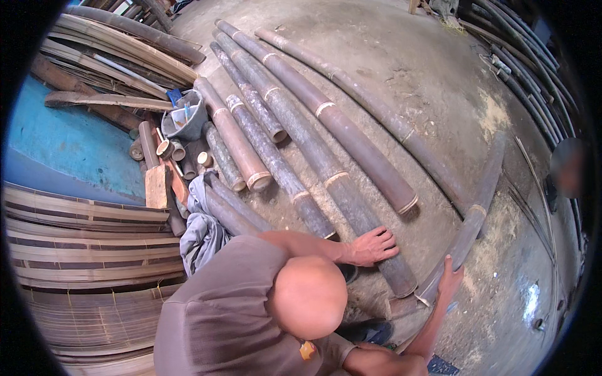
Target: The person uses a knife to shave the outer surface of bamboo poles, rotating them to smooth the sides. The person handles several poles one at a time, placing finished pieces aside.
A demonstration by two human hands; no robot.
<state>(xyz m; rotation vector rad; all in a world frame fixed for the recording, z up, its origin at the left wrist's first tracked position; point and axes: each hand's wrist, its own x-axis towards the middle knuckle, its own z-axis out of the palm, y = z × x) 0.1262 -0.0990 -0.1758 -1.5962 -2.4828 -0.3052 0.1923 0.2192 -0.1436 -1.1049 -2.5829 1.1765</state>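
Neither my left hand nor my right hand is in view. Just below me, a person in a brown shirt (219, 313) bends over several bamboo poles on the floor. One of that person's hands (374, 246) rests flat across a thick grey bamboo pole (354, 203) close to its near end. Their other hand (449, 277) is against the side of a slanting bamboo pole (470, 225) on the right, near its cut lower end. These two poles almost meet at their near ends. Alongside lies a brown bamboo pole (357, 141) with pale rings.
Left, slatted bamboo panels (94, 250) are stacked below a blue surface (69, 144). A grey bucket (188, 119) stands by short bamboo pieces, and a grey cloth (204, 232) drapes nearby. Long dark poles (533, 81) line the right. Sawdust (492, 116) lies on the concrete floor.
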